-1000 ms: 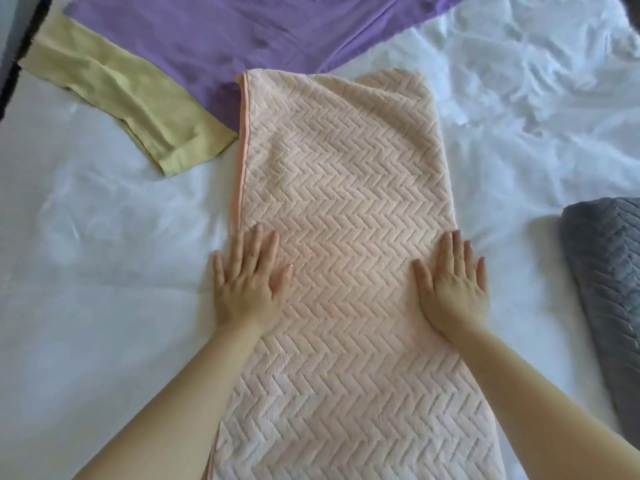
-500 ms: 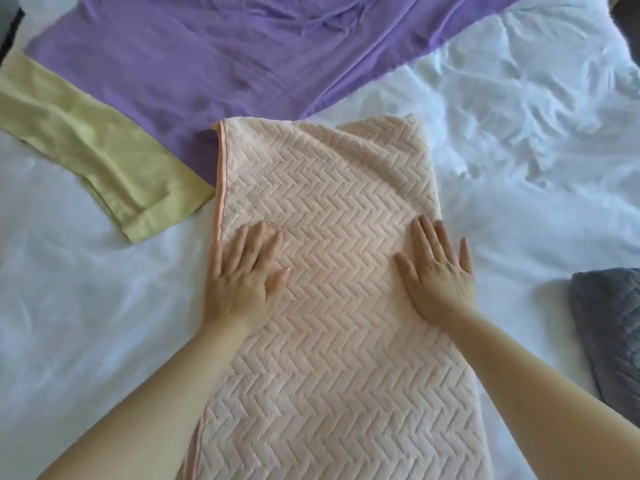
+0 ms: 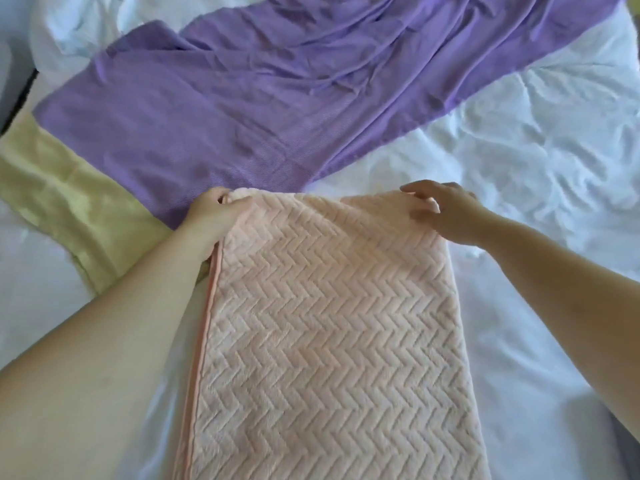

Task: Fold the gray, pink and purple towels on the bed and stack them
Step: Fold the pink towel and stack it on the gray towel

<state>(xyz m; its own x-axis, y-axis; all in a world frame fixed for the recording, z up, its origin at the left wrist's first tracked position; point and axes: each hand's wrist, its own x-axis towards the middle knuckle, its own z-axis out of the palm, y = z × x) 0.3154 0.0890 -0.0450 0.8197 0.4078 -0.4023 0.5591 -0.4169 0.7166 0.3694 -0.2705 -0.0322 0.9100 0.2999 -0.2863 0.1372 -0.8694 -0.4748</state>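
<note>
Head view: our left hand (image 3: 215, 213) and right hand (image 3: 448, 216) each pinch a far corner of the pink towel (image 3: 329, 327).

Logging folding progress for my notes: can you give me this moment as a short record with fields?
pink towel: folded into a long strip, flat on the bed
left hand: grips its far left corner
right hand: fingers curled on its far right corner
purple towel: spread out, unfolded, beyond the pink towel
yellow-green cloth: at left, partly under the purple towel
stack: none in view
</note>
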